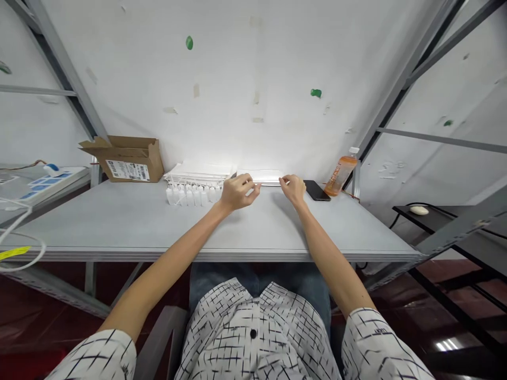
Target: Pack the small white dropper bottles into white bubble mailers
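My left hand (pixel 238 192) is above the back middle of the table, fingers curled, with thumb and forefinger brought close together. Facing it, my right hand (pixel 293 188) has its fingertips pinched. Whatever either hand holds is too small to make out. Behind and between them lies a bright, glossy white flat strip (pixel 264 176) with a thin dark front edge, against the wall. Left of my left hand is a row of small white blocks with thin white leads (pixel 194 196), in front of a stack of flat white pieces (pixel 200 171).
An open cardboard box (pixel 129 158) stands at the back left, beside a white power strip (pixel 51 184) with a looped cable. A black phone (pixel 316 190) and an orange drink bottle (pixel 341 172) are right of my right hand. Metal frame posts flank the grey table (pixel 130 221).
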Demonstrator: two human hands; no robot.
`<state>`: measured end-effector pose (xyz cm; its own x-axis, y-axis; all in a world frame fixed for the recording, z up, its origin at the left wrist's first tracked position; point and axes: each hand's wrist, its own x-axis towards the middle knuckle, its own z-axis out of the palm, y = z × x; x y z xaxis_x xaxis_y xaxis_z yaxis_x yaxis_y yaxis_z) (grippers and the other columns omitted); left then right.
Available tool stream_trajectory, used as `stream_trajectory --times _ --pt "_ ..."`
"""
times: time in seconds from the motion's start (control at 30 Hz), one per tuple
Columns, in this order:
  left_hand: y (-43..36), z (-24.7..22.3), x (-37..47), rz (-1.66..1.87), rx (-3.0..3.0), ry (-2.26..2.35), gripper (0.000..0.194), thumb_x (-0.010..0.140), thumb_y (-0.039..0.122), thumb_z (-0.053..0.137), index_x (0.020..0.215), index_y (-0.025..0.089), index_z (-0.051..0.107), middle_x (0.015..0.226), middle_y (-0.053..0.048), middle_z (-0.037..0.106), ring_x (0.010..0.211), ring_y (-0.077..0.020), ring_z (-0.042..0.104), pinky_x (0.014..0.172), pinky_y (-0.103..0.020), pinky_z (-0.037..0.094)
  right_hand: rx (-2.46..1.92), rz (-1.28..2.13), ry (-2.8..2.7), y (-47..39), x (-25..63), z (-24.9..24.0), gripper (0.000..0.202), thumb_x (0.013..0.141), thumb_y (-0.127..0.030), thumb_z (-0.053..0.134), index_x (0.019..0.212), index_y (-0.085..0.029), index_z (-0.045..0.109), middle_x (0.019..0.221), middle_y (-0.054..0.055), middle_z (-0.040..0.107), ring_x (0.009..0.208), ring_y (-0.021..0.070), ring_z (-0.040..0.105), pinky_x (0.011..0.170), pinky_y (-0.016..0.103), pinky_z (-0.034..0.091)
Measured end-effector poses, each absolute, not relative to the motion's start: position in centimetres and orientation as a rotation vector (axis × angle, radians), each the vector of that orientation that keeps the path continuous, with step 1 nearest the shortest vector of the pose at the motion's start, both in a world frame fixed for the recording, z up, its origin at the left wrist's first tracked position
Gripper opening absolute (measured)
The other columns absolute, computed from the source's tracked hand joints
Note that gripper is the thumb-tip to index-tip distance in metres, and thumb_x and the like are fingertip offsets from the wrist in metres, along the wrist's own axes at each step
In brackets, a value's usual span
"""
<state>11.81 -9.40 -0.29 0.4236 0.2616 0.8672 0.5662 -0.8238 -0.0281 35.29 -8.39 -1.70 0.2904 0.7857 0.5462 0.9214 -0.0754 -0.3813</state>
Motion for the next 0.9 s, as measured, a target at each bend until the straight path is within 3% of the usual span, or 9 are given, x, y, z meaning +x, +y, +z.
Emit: stream_trajectory --times 0.13,0.27,0.43,0.9 --pt "-9.1 -2.3 15.2 -1.145 -2.532 -0.646 0.04 0.096 0.034 0.044 0.063 0.019 0.059 0.072 -0.008 0.064 0.06 -0.0146 0.055 0.05 -0.03 0.025 -2.092 -0.434 -1.502 -8.9 40.0 -3.5 0.037 0.095 -0.037 0.049 0.116 -0.015 0.07 0.115 0.018 0.067 0.11 0.0311 0.053 0.084 0.036 0.037" --pt "-8.9 -4.3 15.9 -0.953 -2.649 -0.631 0.041 0.096 0.033 0.043 0.064 0.017 0.063 0.073 -0.01 0.063 0.06 -0.0165 0.054 0.05 -0.029 0.023 -2.199 -0.662 -1.483 -9.0 42.9 -4.9 0.058 0.093 -0.041 0.053 0.139 -0.005 0.05 0.128 0.027 0.059 0.125 0.0387 0.042 0.101 0.05 0.027" --pt "-8.8 -5.0 15.3 -0.944 -2.664 -0.654 0.04 0.096 0.034 0.044 0.066 0.017 0.065 0.075 -0.01 0.063 0.063 -0.0174 0.055 0.05 -0.029 0.023 -2.329 -0.595 -1.433 -8.4 44.4 -6.0 0.056 0.096 -0.046 0.044 0.127 0.001 0.054 0.119 0.03 0.062 0.121 0.0406 0.045 0.104 0.06 0.02" --pt "-9.1 -4.8 15.2 -1.052 -2.685 -0.718 0.041 0.095 0.035 0.045 0.064 0.018 0.065 0.073 -0.008 0.065 0.065 -0.0176 0.057 0.05 -0.03 0.025 -2.3 -0.678 -1.594 -8.5 43.9 -5.6 0.054 0.099 -0.043 0.034 0.119 -0.005 0.065 0.114 0.025 0.065 0.11 0.0348 0.05 0.108 0.06 0.014"
